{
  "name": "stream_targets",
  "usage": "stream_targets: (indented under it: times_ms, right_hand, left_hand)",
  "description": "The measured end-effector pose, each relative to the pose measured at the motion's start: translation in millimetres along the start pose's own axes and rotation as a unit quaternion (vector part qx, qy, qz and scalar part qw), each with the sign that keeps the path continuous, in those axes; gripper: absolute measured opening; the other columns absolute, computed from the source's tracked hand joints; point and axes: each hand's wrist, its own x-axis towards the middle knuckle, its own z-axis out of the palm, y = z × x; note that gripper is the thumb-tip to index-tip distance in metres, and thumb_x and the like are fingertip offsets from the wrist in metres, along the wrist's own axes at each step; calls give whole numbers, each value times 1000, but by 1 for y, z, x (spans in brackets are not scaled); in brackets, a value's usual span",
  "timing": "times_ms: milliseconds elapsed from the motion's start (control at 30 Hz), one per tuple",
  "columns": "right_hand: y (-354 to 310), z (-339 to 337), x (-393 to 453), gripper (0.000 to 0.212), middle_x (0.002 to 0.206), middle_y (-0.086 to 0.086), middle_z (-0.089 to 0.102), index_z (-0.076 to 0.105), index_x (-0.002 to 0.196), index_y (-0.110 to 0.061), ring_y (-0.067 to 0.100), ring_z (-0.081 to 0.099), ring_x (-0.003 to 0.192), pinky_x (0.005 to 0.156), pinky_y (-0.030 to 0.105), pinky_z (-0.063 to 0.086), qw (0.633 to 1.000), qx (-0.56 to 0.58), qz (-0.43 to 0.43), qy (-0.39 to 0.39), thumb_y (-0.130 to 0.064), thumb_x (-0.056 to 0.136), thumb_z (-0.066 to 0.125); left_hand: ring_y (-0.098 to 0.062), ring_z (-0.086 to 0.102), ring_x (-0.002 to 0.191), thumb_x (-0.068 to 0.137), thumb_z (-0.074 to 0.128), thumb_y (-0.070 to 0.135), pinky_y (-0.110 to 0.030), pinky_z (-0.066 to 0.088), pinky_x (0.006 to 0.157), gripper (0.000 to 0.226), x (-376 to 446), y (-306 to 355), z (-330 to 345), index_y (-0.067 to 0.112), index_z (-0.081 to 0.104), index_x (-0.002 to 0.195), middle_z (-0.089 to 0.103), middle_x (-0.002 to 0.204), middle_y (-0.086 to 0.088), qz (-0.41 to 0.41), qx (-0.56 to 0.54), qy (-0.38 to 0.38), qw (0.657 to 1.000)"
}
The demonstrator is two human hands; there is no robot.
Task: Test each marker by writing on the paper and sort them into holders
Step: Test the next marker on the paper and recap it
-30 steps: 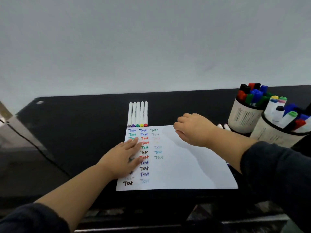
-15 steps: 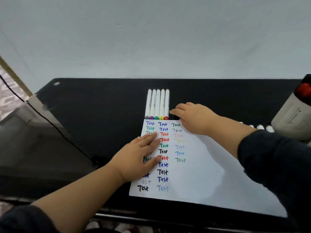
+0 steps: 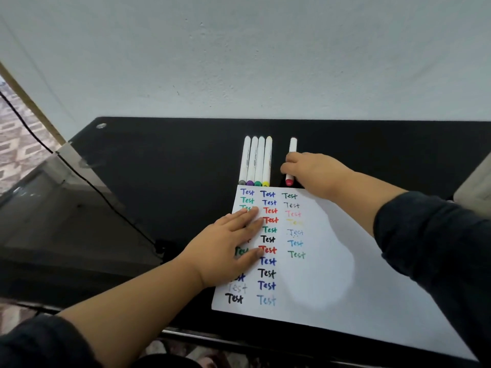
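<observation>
Head view: the right hand point(image 3: 316, 173), right of the centre of the frame, is curled round a white marker with a red cap point(image 3: 292, 160), and the marker is held near its capped end, just above the top edge of the paper point(image 3: 345, 274). The white rear end of this marker is seen above the fingers. It cannot be told whether the marker is lifted or lies on the black table point(image 3: 159, 160). To its left, with a small gap between, four white markers point(image 3: 255, 160) are laid side by side on the table, their grey, purple, green and yellow caps touching the paper edge. The left hand point(image 3: 228, 248) is laid flat on the left part of the paper, fingers straight, and nothing is held by it. Three columns of the word "Test" in many colours are written on the sheet. At the right edge of the frame a pale holder point(image 3: 475, 192) is partly seen.
</observation>
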Motion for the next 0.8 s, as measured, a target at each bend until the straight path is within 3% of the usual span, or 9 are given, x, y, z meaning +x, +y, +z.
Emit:
stream_targets:
  times_ms: [100,233,300,400,533,667,800]
  right_hand:
    - [4,-1,-12,35,125,7,48,48,127,-13,24,55,84,71,38,50,992,73,55,91,-5,92,52]
    - [-8,-6,-43,20,101,7,55,55,113,-4,27,52,68,64,40,47,936,218,125,248,-7,94,51]
    - [-20,-8,-60,15,92,-2,52,56,108,-11,20,53,72,66,33,47,896,299,170,279,-9,93,54]
    - [-41,-7,-81,9,88,-1,56,55,95,-17,14,57,78,67,23,47,833,404,226,303,-10,90,58]
    - [-73,-8,-108,16,84,-3,58,53,87,-22,9,56,74,59,10,43,756,491,276,332,-7,88,60]
    - [-98,-9,-130,18,85,-4,61,54,86,-23,11,59,76,61,13,45,663,573,335,347,-7,85,62]
    - [-113,-10,-140,10,90,6,67,58,88,-20,20,66,84,78,30,56,515,683,391,338,-10,86,62]
  left_hand:
    - [10,-11,131,92,31,59,-18,-5,111,62,-1,1,0,41,3,145,-14,141,30,-4,-2,3,1000]
    - [3,-7,140,92,31,59,-29,5,118,62,-3,2,0,41,5,146,-12,143,30,-11,-5,2,1000]
    - [1,-5,141,93,31,58,-28,5,118,62,-4,3,-1,39,6,147,-11,147,28,-16,-2,-1,1000]
    - [-2,-3,142,94,31,56,-28,5,116,62,-6,8,-3,37,7,148,-5,154,22,-24,10,-6,1000]
    - [-8,4,144,93,33,59,-31,12,115,63,-10,11,-6,39,9,148,-1,155,21,-57,11,-17,998]
    - [-11,7,144,92,37,58,-32,13,115,66,-13,20,-10,34,12,149,2,156,18,-85,5,-15,996]
    - [-9,17,142,90,49,53,-31,21,112,69,-18,25,-10,30,20,148,16,155,13,-130,-78,33,988]
